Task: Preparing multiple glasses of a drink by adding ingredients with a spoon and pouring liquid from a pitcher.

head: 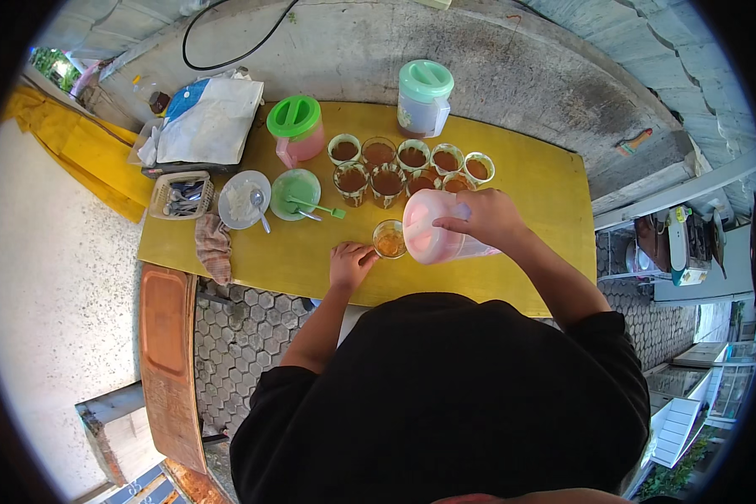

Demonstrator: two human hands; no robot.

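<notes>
My right hand [488, 217] grips the handle of a pink plastic pitcher [429, 228], which is tilted with its lid end over the rim of a glass [389, 239]. Amber liquid shows in that glass. The fingertips of my left hand [351, 261] touch or nearly touch the glass's left side; whether they grip it I cannot tell. Behind the pitcher, several glasses of brown liquid [387, 180] stand close together in two rows. Left of them are a green bowl [296, 189] with a green stirrer and a spoon, and a white bowl [244, 195] of white powder with a spoon.
A green-lidded pink pitcher [296, 129] and a pale blue pitcher [424, 101] stand at the back of the yellow table [529, 252]. A cutlery basket [181, 195] and a checked cloth [213, 249] lie at the left. A concrete wall [510, 82] rises behind.
</notes>
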